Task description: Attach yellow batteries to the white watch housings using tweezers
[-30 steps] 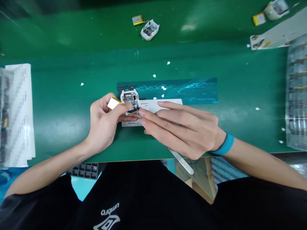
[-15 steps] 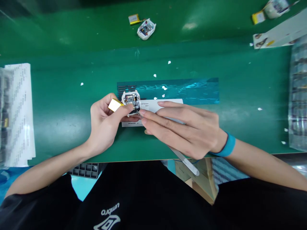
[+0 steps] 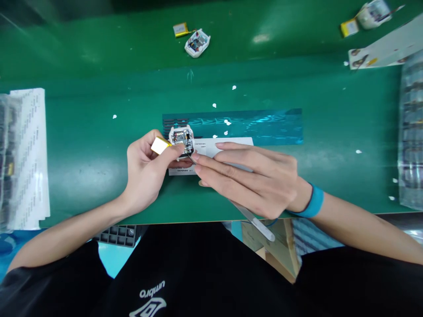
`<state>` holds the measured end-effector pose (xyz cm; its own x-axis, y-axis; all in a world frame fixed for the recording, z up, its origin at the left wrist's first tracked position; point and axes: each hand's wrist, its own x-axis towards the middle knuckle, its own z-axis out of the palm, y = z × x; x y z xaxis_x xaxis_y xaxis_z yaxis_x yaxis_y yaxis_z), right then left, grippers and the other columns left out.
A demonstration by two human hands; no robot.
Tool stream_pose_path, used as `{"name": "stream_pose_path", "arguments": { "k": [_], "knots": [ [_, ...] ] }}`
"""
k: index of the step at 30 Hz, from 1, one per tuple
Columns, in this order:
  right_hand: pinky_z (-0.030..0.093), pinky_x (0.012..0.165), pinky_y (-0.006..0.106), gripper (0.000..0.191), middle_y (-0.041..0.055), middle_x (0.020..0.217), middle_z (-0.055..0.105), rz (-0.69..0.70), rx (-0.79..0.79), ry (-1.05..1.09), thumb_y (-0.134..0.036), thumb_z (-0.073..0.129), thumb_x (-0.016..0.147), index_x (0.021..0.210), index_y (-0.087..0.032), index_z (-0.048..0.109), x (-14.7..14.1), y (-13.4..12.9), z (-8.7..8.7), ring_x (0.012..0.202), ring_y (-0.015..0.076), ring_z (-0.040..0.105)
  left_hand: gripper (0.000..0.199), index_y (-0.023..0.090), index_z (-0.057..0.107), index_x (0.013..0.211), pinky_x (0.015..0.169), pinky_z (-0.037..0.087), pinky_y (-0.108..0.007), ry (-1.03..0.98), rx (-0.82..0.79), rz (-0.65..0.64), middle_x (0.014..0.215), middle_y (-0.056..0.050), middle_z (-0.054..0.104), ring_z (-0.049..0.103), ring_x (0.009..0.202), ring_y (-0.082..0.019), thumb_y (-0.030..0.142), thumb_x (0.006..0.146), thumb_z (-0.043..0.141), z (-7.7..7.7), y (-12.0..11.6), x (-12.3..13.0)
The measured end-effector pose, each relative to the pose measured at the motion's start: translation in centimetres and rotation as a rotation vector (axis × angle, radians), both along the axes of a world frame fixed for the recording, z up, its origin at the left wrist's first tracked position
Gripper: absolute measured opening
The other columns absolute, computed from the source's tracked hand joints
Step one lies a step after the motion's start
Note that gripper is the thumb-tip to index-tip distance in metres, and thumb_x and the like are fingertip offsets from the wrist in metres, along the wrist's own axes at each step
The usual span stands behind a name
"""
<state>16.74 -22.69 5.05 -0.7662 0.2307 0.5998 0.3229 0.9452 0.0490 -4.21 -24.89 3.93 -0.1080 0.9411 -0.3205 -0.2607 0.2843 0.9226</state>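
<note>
My left hand grips a white watch-shaped case with an exposed circuit board, its thumb on the case's lower part. A silver and yellow battery sticks out at the case's left, beside my fingers. My right hand is closed on metal tweezers, whose tip meets the lower right corner of the case. The handle of the tweezers comes out below the palm. Under both hands lies a white printed sheet, partly covered.
A blue film strip lies behind the hands, with small white stickers around. Another open case with a battery sits farther back; one more is at back right. Papers lie left; clear trays stand right.
Both hands keep nearly the same pose on the case and tweezers. At the back, the two other cases and their batteries appear slightly farther left in the view.
</note>
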Motion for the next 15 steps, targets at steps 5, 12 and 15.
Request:
{"name": "stream_pose_path", "arguments": {
  "k": [5, 12, 15],
  "knots": [
    [0.067, 0.099, 0.031, 0.018, -0.0026, 0.119, 0.076, 0.017, -0.207, 0.044, -0.018, 0.071, 0.098, 0.112, -0.029, 0.074, 0.32, -0.03, -0.26, 0.099, 0.019, 0.078, 0.036, 0.018, 0.047, 0.063, 0.058, 0.065, -0.028, 0.022, 0.025, -0.002, 0.061, 0.005, 0.051, 0.059, 0.055, -0.01, 0.016, 0.073, 0.082, -0.09, -0.09, 0.02],
    [0.07, 0.09, 0.031, 0.011, 0.0015, 0.115, 0.078, 0.009, -0.028, 0.029, -0.019, 0.072, 0.097, 0.107, -0.024, 0.076, 0.16, 0.18, -0.64, 0.093, 0.0197, 0.078, 0.033, 0.019, 0.051, 0.065, 0.058, 0.069, -0.028, 0.02, 0.07, -0.015, 0.059, 0.007, 0.056, 0.063, 0.053, -0.011, 0.013, 0.074, 0.082, -0.14, -0.19, -0.03],
    [0.07, 0.084, 0.029, 0.011, 0.0039, 0.112, 0.078, -0.012, 0.005, 0.056, -0.019, 0.073, 0.097, 0.107, -0.021, 0.076, 0.11, 0.25, -0.91, 0.09, 0.0198, 0.078, 0.034, 0.02, 0.053, 0.069, 0.059, 0.069, -0.027, 0.002, 0.09, -0.038, 0.06, 0.007, 0.06, 0.066, 0.053, -0.011, 0.017, 0.076, 0.087, -0.26, -0.18, -0.03]
  ]
}}
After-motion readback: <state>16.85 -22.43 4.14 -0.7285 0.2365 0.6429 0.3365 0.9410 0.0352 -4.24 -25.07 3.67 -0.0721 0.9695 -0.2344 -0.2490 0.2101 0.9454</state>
